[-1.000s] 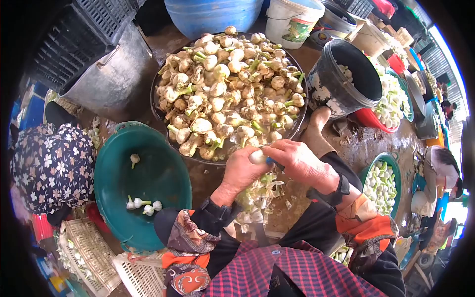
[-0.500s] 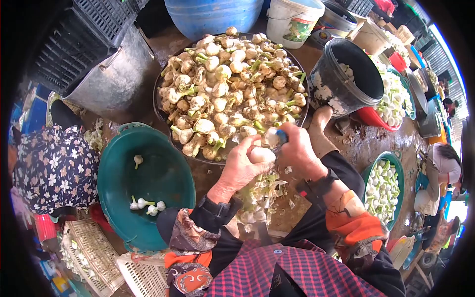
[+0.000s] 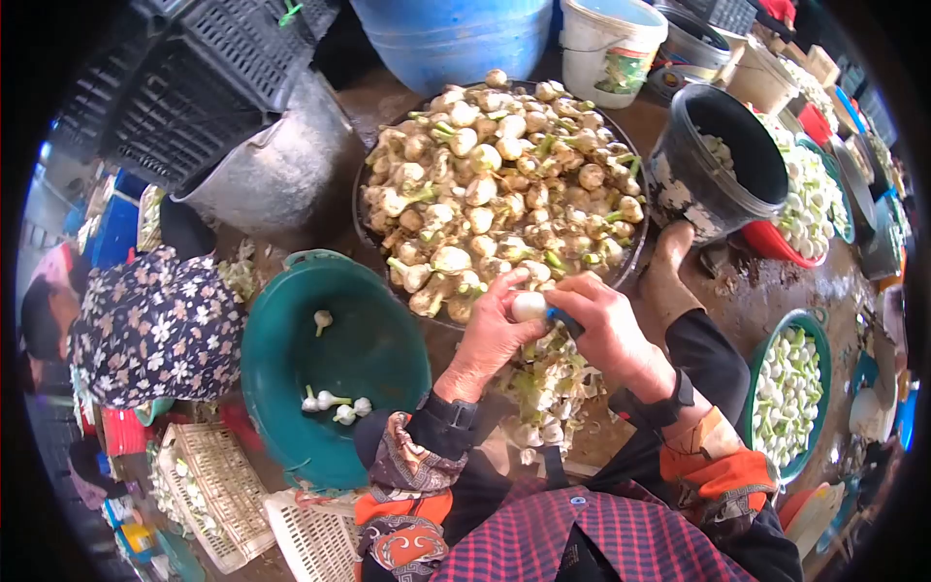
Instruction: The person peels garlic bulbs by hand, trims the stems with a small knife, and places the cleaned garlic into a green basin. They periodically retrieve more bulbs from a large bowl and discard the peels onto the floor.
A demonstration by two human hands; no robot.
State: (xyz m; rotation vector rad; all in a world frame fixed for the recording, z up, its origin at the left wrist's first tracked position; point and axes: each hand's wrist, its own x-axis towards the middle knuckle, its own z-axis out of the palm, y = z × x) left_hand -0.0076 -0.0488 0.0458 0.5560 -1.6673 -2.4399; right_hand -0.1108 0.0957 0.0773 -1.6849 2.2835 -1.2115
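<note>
In the fingers of my left hand (image 3: 485, 335) is a white, peeled-looking garlic bulb (image 3: 529, 307). My right hand (image 3: 613, 328) is closed around a small knife (image 3: 565, 321) with a blue and dark handle, held right against the bulb; its blade is hidden. Just beyond both hands stands a wide round pan (image 3: 363, 218) heaped with untrimmed, brownish garlic bulbs (image 3: 504, 184). Below my hands, leafy peelings and scraps (image 3: 548, 383) lie between my legs.
At left, a green basin (image 3: 257, 339) holds several trimmed bulbs. Another green tub (image 3: 819, 427) at right is full of white garlic. A black bucket (image 3: 679, 126) stands beside my foot. A person in a floral top (image 3: 160, 325) sits at left, near black crates (image 3: 184, 97).
The view has shifted left, so the scene sits further right. My hands have drawn together, the knife now against the bulb, which is turned differently in my left hand.
</note>
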